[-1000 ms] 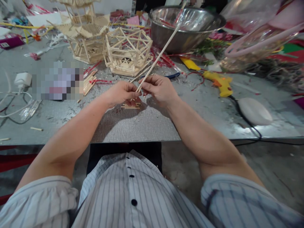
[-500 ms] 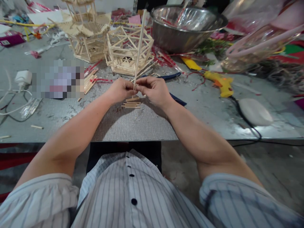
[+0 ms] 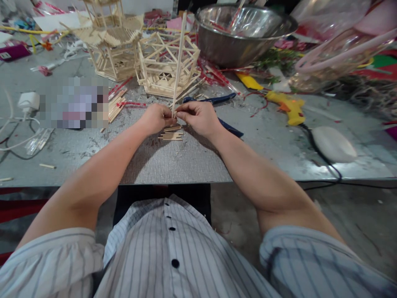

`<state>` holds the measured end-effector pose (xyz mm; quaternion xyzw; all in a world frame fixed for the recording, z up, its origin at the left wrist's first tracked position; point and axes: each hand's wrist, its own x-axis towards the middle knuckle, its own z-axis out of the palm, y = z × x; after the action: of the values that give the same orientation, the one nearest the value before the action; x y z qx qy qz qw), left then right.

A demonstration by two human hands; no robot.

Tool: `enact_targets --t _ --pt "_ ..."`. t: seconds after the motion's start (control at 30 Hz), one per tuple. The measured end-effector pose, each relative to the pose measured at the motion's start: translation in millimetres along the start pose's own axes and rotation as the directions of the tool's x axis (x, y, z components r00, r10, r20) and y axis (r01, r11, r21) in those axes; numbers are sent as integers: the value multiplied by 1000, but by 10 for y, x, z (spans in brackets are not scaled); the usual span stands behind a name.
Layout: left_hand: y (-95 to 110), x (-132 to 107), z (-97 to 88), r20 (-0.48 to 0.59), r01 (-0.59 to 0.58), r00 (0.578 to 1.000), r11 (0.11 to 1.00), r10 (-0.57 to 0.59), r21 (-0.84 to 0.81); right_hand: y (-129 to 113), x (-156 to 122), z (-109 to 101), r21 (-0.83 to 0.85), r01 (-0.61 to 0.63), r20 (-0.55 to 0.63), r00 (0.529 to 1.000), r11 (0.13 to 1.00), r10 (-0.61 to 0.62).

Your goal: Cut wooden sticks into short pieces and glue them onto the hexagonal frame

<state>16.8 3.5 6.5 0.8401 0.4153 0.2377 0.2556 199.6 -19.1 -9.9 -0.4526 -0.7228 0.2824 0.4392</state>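
Long wooden stick (image 3: 179,62) stands nearly upright above the table (image 3: 176,169), its lower end pinched by the thumb and fingers of both the left hand (image 3: 157,118) and the right hand (image 3: 201,118); whether it is one strip or two is unclear. The step looks like fingertip work at that end; the next move calls for a steady pinch, since the tall part could sway. Just below lie short sticks (image 3: 170,135); beside the right hand, a blue-handled tool (image 3: 217,99). Beyond stands a hexagonal stick frame (image 3: 158,90); farther right, a yellow glue gun (image 3: 290,108).
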Motion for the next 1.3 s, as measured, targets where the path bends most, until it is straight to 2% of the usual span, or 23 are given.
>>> enact_targets --t 0.13,0.5,0.67,0.77,0.87,1.13,1.3 --pt "11 -8 -20 32 55 998 998 -56 18 5 4 -8 -23 -3 18 1000 1000 3" --pt "98 -33 -45 65 57 996 998 -58 24 7 29 23 -90 49 41 998 995 -46" --pt "66 -43 -108 63 99 993 995 -99 8 -29 -7 -117 -277 30 175 984 960 20" --pt "29 -41 -116 61 114 992 993 -112 -25 -53 -30 -157 -392 57 311 948 918 74" --pt "11 -42 -109 52 116 992 992 -114 -40 -89 -47 -146 -459 100 370 925 883 87" --pt "46 -62 -122 74 135 989 990 -132 -37 -173 -73 -104 -523 81 349 929 848 126" --pt "108 -82 -162 86 131 988 990 -126 -50 -168 -84 -135 -503 29 261 958 864 120"
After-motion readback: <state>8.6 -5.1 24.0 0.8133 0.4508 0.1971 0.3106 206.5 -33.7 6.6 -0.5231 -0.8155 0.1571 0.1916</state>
